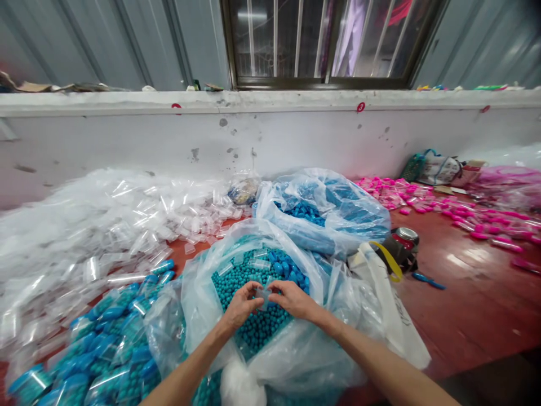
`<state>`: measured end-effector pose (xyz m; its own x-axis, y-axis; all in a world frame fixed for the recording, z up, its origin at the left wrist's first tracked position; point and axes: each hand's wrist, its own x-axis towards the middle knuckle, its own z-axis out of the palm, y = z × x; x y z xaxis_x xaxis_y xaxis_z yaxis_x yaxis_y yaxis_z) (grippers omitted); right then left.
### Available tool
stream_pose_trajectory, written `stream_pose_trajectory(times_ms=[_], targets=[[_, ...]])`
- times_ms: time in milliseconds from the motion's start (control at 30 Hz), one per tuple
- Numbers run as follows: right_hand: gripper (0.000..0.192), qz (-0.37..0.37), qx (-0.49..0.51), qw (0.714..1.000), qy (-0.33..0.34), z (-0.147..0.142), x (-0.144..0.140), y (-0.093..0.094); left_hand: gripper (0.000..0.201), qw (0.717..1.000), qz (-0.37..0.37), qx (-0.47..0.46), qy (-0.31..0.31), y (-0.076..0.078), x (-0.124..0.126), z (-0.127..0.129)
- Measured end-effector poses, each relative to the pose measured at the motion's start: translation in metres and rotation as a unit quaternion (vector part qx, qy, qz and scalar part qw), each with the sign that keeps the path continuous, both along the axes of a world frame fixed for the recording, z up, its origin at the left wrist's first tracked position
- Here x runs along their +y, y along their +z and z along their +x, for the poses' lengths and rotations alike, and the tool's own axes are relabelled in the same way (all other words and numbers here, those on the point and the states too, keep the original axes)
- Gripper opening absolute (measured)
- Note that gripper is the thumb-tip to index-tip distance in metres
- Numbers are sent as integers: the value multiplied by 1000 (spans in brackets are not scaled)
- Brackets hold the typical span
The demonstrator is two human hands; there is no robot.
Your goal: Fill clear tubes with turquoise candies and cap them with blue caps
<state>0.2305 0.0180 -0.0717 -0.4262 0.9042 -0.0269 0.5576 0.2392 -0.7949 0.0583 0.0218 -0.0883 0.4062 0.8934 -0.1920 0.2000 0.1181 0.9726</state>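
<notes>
Between my two hands is a small clear plastic tube (264, 298), held over an open bag of teal beads (257, 327). My left hand (244, 304) pinches its left side. My right hand (292, 299) grips the right side with thumb and fingers. Inside the clear plastic bag (196, 299), a few clear tubes (258, 264) and several blue caps (289, 268) lie on top of the beads. Whether the tube in my hands contains anything is hard to make out.
Empty clear tubes (127, 225) are heaped at the left, bead-filled tubes with blue caps (110, 338) at the lower left. Behind stands a bag of blue caps (304, 211). Pink-capped tubes (477, 220), a red jar (406, 238) and a blue pen-like object (428, 280) lie on the right.
</notes>
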Motion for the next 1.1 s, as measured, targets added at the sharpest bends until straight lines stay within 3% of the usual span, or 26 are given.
stream_pose_trajectory(times_ms=[100, 200, 267, 333, 433, 533, 667, 733, 867, 1100], targets=[[16, -83, 40, 996, -14, -3, 5, 1, 29, 988, 96, 124, -5, 5, -6, 4], [19, -98, 58, 993, -26, -4, 11, 5, 19, 959, 184, 210, 48, 10, -9, 10], [19, -105, 51, 993, -19, -5, 15, 6, 10, 975, 112, 171, 83, 12, -8, 13], [14, -115, 47, 992, -11, -6, 15, 5, 19, 992, -23, 70, 104, 13, -9, 12], [8, -173, 71, 982, -15, -10, 9, -3, 39, 974, -188, -69, 106, 12, -15, 8], [6, -225, 80, 971, -22, -11, 3, -11, 38, 958, -265, -72, 87, 7, -22, 3], [10, -180, 85, 978, -58, 5, 4, -3, 23, 966, -169, 171, 98, -6, -18, 1], [12, -152, 96, 979, -91, 19, 8, 6, 24, 959, -118, 235, 108, -13, -10, 2], [9, -156, 120, 974, -112, 37, 10, 13, 24, 960, -124, 228, 104, -25, 17, 14], [12, -120, 72, 985, -102, 36, 5, 5, 18, 975, -137, 125, 126, -34, 56, 60]])
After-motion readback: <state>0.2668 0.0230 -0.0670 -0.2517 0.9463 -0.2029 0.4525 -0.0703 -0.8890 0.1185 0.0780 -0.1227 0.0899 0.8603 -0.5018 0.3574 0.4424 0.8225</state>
